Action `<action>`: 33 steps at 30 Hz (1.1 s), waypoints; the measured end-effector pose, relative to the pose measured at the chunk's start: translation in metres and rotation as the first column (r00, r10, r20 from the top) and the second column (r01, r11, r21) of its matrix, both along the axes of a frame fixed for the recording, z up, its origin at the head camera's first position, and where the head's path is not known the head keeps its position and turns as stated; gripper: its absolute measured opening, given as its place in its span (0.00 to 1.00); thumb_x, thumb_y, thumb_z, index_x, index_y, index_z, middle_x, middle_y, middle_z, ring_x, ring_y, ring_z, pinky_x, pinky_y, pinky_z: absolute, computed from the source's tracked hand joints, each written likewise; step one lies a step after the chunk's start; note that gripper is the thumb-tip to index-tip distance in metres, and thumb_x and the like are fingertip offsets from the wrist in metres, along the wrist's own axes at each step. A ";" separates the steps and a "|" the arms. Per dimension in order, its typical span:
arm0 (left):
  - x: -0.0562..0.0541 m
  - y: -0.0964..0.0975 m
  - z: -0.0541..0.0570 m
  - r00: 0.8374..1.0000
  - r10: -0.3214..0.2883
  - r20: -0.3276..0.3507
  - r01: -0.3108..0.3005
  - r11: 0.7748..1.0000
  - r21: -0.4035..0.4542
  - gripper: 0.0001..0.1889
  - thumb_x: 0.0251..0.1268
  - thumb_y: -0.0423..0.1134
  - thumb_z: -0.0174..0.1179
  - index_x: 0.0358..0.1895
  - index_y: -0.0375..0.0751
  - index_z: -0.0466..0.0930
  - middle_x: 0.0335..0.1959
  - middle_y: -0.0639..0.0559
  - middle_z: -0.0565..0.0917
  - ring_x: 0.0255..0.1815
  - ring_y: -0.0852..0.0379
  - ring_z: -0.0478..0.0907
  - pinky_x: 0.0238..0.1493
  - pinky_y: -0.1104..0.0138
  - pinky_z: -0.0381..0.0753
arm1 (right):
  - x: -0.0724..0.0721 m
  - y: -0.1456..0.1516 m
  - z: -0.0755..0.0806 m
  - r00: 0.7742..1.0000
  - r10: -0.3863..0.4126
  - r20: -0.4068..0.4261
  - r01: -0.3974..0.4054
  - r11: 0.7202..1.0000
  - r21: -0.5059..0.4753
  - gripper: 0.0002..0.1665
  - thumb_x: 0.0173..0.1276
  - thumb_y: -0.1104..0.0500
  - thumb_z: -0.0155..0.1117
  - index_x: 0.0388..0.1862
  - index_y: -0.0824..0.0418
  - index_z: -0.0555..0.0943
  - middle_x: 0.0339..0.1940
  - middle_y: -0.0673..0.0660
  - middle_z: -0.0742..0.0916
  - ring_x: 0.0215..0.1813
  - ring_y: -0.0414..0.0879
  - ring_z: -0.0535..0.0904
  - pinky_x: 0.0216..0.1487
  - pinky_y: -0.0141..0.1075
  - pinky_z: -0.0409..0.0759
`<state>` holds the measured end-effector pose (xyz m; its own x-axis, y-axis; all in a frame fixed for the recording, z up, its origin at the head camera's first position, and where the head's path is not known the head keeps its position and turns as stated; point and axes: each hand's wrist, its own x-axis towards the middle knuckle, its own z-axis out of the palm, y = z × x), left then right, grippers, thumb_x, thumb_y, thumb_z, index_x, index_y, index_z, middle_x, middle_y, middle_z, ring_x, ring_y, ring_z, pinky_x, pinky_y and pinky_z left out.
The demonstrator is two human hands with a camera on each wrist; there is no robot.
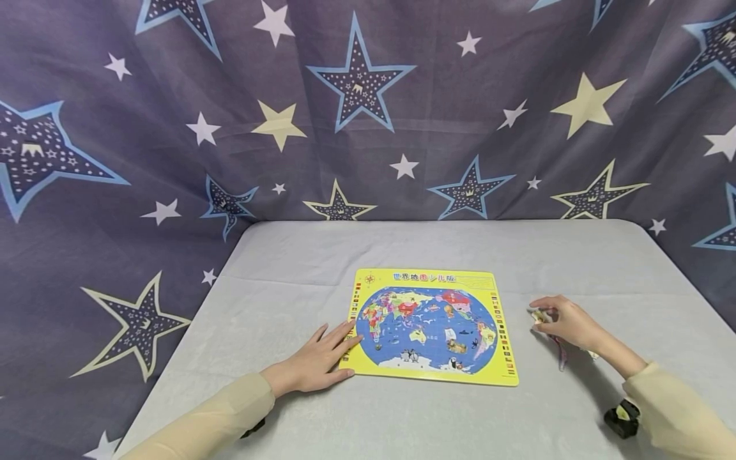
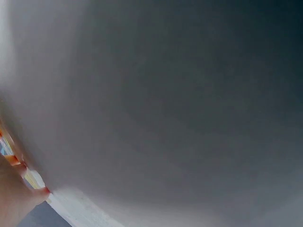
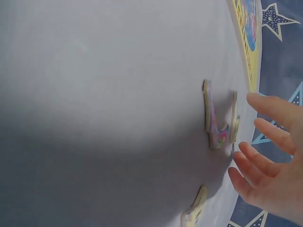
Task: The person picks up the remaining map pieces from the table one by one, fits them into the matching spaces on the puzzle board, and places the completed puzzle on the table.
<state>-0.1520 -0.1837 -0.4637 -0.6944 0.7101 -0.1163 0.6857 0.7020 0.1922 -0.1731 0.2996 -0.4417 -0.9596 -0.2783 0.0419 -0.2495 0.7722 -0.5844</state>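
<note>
A yellow-bordered world map puzzle board (image 1: 428,377) lies flat on the table. My left hand (image 1: 313,364) rests at its left edge, fingers spread and fingertips over the border; in the left wrist view only part of that hand (image 2: 16,196) shows. To the right of the board, my right hand (image 1: 569,324) hovers over loose wooden pieces, its fingers loosely bent. Seen from the right wrist, those fingers spread apart beside a pink and purple piece (image 3: 208,111) and a second thin piece (image 3: 234,118). A third piece (image 3: 195,208) lies nearer the wrist.
Pale grey cloth covers the table (image 1: 287,255). A star-patterned curtain (image 1: 414,96) hangs behind it and along its left side. A dark wrist device (image 1: 622,418) sits below the right sleeve.
</note>
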 end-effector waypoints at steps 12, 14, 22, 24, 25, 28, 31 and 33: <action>-0.001 0.000 0.001 1.000 0.007 0.016 -0.007 1.000 -0.019 0.34 0.64 0.61 0.37 0.69 0.50 0.48 0.71 0.47 0.43 0.70 0.53 0.40 0.65 0.49 0.42 | -0.005 0.003 -0.005 1.000 -0.016 0.013 0.016 1.000 -0.019 0.27 0.46 0.62 0.70 0.44 0.76 0.75 0.36 0.64 0.79 0.35 0.49 0.74 0.33 0.38 0.73; -0.001 0.000 0.002 1.000 0.010 0.020 -0.010 1.000 -0.024 0.34 0.64 0.62 0.37 0.69 0.50 0.48 0.71 0.48 0.43 0.70 0.53 0.40 0.65 0.49 0.41 | -0.006 0.004 -0.006 1.000 -0.009 0.004 0.009 1.000 -0.017 0.28 0.45 0.62 0.71 0.43 0.77 0.75 0.34 0.62 0.79 0.33 0.47 0.72 0.31 0.37 0.72; -0.001 0.000 0.003 1.000 0.013 0.028 -0.012 0.999 -0.032 0.34 0.64 0.62 0.36 0.70 0.50 0.47 0.71 0.48 0.42 0.70 0.54 0.38 0.65 0.49 0.40 | -0.007 0.006 -0.010 0.999 -0.019 0.026 0.019 1.000 -0.021 0.30 0.43 0.60 0.73 0.42 0.79 0.74 0.33 0.61 0.75 0.32 0.46 0.66 0.28 0.32 0.67; -0.001 0.000 0.003 1.000 0.013 0.027 -0.012 0.999 -0.032 0.34 0.64 0.62 0.36 0.70 0.50 0.47 0.71 0.48 0.42 0.70 0.54 0.38 0.65 0.50 0.40 | -0.008 0.005 -0.011 0.999 -0.021 0.030 0.022 0.999 -0.023 0.29 0.43 0.60 0.73 0.41 0.78 0.74 0.33 0.61 0.75 0.32 0.46 0.66 0.28 0.32 0.66; -0.001 0.000 0.003 1.000 0.013 0.025 -0.012 0.999 -0.031 0.34 0.64 0.62 0.36 0.70 0.50 0.47 0.71 0.48 0.42 0.70 0.54 0.38 0.65 0.50 0.40 | -0.008 0.005 -0.011 0.999 -0.021 0.030 0.021 1.000 -0.023 0.29 0.43 0.61 0.72 0.40 0.78 0.75 0.33 0.61 0.75 0.32 0.46 0.65 0.28 0.32 0.66; -0.001 -0.001 0.002 1.000 0.009 0.017 -0.009 1.000 -0.027 0.34 0.64 0.62 0.36 0.69 0.50 0.48 0.71 0.48 0.43 0.70 0.53 0.40 0.65 0.49 0.41 | -0.008 0.006 -0.012 1.000 -0.017 0.025 0.017 0.999 -0.032 0.26 0.43 0.62 0.72 0.38 0.77 0.76 0.31 0.59 0.75 0.31 0.45 0.65 0.27 0.31 0.66; -0.001 -0.001 0.000 1.000 0.006 0.012 -0.005 1.000 -0.027 0.34 0.64 0.62 0.35 0.69 0.50 0.49 0.71 0.47 0.43 0.70 0.53 0.40 0.65 0.49 0.42 | -0.008 0.006 -0.013 1.000 -0.006 0.028 0.007 0.999 -0.054 0.24 0.43 0.63 0.72 0.37 0.76 0.76 0.30 0.58 0.76 0.29 0.42 0.65 0.26 0.30 0.66; -0.001 -0.001 -0.001 1.000 0.003 0.009 -0.002 1.000 -0.024 0.34 0.64 0.62 0.35 0.69 0.50 0.49 0.71 0.47 0.44 0.70 0.52 0.41 0.65 0.48 0.43 | -0.007 0.006 -0.013 0.999 -0.001 0.040 0.004 0.997 -0.079 0.23 0.43 0.64 0.72 0.37 0.75 0.76 0.29 0.57 0.76 0.27 0.40 0.65 0.24 0.30 0.66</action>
